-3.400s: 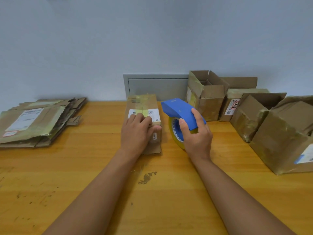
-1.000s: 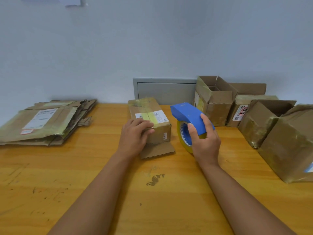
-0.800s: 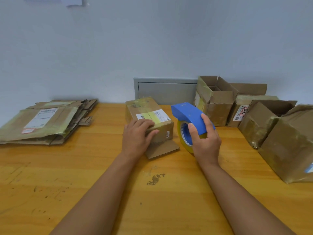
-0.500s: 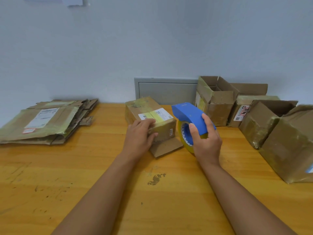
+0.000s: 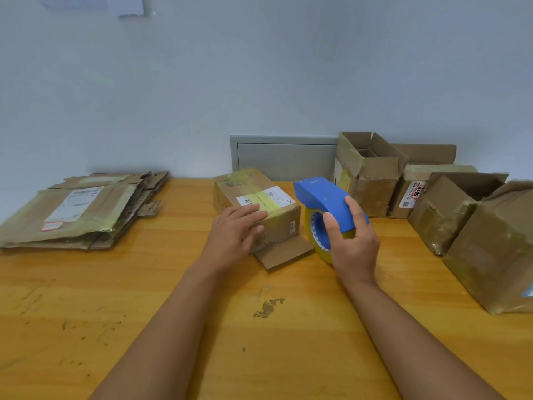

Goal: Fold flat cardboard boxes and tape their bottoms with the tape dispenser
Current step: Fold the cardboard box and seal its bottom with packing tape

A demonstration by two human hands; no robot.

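We see the long orange-yellow wooden table (image 5: 86, 327) filling the lower half of the view, scuffed w/ dark marks near the middle. On its right side stands a group of assembled brown cardboard boxes (image 5: 496, 249), tape-wrapped, some w/ flaps open toward the wall. On the left lies a stack of flattened brown cardboard boxes (image 5: 78, 215), the top one bearing a white shipping label. At the back, against the pale wall, sits a grey metal panel (image 5: 284, 160).

Centre of the table: a small brown cardboard box w/ yellowish tape and a white label on top (image 5: 259, 197) — one loose flap lies flat on the wood at its near end. Our left hand (image 5: 235, 235) rests on the box's near left corner, fingers fairly straight across the top edge, thumb along the side; it presses rather than wraps.

Just beside the box on the right is the blue plastic tape dispenser w/ a yellowish tape roll (image 5: 323, 203). Our right hand (image 5: 353, 243) grips it — fingers curled over the blue hood, thumb on the roll's near face. Whether the dispenser touches the box, we can't tell.
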